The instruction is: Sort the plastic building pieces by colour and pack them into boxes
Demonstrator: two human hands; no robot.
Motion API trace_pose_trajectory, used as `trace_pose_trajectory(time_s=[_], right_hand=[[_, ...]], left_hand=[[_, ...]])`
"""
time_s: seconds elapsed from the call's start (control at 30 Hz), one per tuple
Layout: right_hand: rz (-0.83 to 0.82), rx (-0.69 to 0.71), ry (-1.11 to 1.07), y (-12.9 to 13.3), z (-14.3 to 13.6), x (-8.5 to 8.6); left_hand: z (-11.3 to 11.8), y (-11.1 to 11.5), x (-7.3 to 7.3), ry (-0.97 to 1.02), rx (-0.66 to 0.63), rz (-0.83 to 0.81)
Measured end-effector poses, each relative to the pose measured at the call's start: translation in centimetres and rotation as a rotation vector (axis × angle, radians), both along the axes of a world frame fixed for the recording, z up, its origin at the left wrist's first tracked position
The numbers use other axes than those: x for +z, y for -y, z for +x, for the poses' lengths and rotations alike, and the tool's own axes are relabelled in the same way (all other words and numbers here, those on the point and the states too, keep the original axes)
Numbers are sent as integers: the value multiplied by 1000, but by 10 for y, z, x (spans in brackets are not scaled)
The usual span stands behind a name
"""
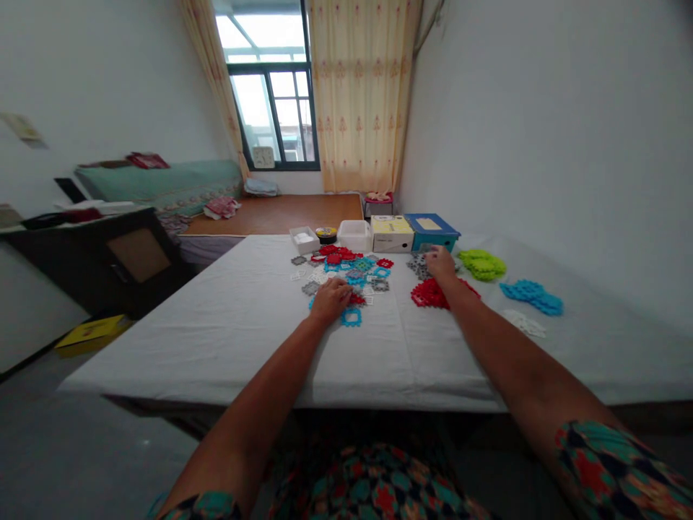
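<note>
no readable text, labels, brands or numbers

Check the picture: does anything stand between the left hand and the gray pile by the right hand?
Yes, low ones: loose pieces lie just right of the left hand. Past them, only white cloth shows before the gray pile by the right hand.

Home bedroom: beyond the hands, a low brown-matted bed sits beneath cream patterned curtains.
</note>
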State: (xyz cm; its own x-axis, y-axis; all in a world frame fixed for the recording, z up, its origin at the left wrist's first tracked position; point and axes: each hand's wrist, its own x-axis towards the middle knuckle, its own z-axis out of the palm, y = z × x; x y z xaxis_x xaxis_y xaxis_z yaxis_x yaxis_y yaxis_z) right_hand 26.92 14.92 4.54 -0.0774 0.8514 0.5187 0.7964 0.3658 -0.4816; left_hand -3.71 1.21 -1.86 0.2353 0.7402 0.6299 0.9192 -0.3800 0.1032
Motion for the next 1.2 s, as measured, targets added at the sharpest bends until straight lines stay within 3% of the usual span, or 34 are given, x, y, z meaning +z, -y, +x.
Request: trace_pose_trajectory(time_s=[0.1, 0.2, 0.3, 0.37, 0.53, 0.7, 0.87, 1.03, 1.2], right_hand=[[-5, 153, 20, 20, -30, -22], [-12, 392, 66, 46, -66, -38], [25, 646, 106, 69, -95, -43], [59, 711, 113, 77, -106, -41], [24, 536, 86, 63, -92, -27], [-91, 202, 29, 29, -34, -4], [-97, 42, 19, 17, 11, 20], [-79, 57, 35, 16, 12, 26], [-136, 288, 91, 32, -34, -7]], left_hand=[[2, -3, -2, 23, 36, 65], [4, -5, -3, 64, 43, 113], [4, -5, -3, 84, -33, 123], [4, -3, -1, 100, -104, 117], [7, 2, 4, 161, -87, 64], [6, 2, 1, 165, -48, -1], [3, -1, -3, 147, -52, -16], [-3, -3, -4, 170, -16, -24], [-7, -5, -2, 176, 70, -60]])
